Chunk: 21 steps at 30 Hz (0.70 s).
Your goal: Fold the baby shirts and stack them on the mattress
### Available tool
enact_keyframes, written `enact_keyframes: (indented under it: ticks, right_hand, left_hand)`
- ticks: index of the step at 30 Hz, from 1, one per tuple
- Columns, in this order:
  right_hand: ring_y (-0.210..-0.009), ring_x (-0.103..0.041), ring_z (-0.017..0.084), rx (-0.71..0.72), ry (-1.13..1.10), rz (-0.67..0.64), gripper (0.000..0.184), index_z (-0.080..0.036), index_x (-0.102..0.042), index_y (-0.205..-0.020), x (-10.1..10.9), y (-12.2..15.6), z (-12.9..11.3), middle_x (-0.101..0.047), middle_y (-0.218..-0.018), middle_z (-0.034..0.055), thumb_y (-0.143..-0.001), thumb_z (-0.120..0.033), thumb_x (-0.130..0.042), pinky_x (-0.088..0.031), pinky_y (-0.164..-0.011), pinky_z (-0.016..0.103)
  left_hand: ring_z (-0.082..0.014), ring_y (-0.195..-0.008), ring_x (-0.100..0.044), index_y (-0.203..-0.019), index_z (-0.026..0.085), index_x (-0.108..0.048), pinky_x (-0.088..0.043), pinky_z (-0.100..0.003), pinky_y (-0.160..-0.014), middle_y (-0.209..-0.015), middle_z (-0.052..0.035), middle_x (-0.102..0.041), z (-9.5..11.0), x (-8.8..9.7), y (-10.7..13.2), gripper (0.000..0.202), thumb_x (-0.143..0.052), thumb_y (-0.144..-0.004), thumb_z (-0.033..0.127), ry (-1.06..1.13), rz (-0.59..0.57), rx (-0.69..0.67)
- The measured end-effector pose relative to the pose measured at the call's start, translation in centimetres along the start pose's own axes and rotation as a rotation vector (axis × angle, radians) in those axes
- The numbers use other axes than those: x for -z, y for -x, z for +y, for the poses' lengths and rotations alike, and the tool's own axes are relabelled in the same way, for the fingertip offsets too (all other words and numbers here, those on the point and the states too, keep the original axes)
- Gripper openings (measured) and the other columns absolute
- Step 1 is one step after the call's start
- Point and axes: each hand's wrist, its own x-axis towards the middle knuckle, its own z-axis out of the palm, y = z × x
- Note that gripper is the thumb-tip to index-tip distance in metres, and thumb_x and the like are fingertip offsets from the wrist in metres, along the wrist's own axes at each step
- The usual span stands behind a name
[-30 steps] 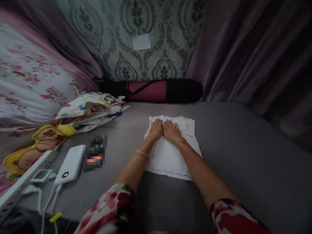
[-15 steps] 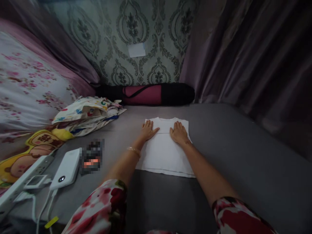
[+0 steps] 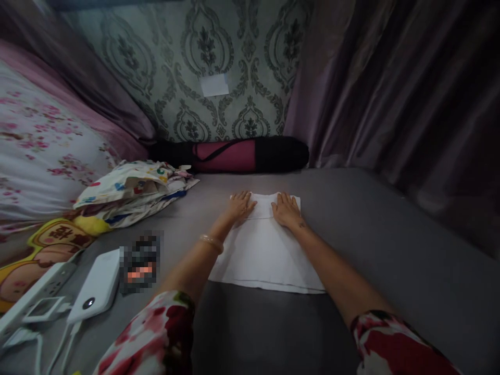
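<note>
A white short garment, seemingly a shirt (image 3: pixel 265 255), lies flat on the grey bed sheet, its neckline at the far end and its hem towards me. My left hand (image 3: pixel 241 207) rests palm down on the upper left part, fingers stretched forward. On the upper right part lies my right hand (image 3: pixel 287 209), also flat with fingers extended. A seam crosses the cloth between the two hands. Neither hand grips the fabric visibly; the palms cover both shoulder areas.
Crumpled patterned clothes (image 3: pixel 133 190) lie at the left. Nearer are a yellow cartoon cushion (image 3: pixel 58 239), a power strip (image 3: pixel 35 291), a white power bank (image 3: pixel 96 286) with cables, and a blurred-out object (image 3: pixel 140 265). A black and maroon rolled bag (image 3: pixel 234 155) lies against the wall.
The garment's lower part now spreads wider at the hem, and its neckline looks narrower. Both hands stay flat near the shoulders, slightly closer together. The camera view has shifted slightly.
</note>
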Motion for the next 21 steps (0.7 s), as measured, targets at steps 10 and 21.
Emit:
enact_keyframes:
  ticks: [10,21]
  right_hand:
    - [-0.144,-0.018,0.03,0.036,-0.017,-0.053,0.065,0.001,-0.028,-0.149,-1.8,-1.7,0.3,-0.021,-0.157,0.0171,-0.098,-0.04,-0.024,-0.015,-0.117,0.044]
    - [-0.146,-0.015,0.028,0.209,-0.021,-0.127,0.061,-0.012,-0.03,-0.151,-0.4,-2.2,3.0,-0.022,-0.158,0.0109,-0.099,-0.042,-0.016,-0.002,-0.117,0.056]
  left_hand:
    - [-0.0262,-0.147,-0.018,-0.15,0.012,-0.028,-0.014,-0.052,-0.118,-0.157,-0.013,-0.025,1.1,-3.8,-2.2,0.072,-0.017,-0.096,0.059,0.089,-0.011,-0.031]
    - [-0.0251,-0.147,-0.017,-0.15,0.012,-0.027,-0.01,-0.049,-0.119,-0.158,-0.0127,-0.024,-1.3,-2.1,-1.3,0.07,-0.009,-0.098,0.055,0.04,0.028,-0.046]
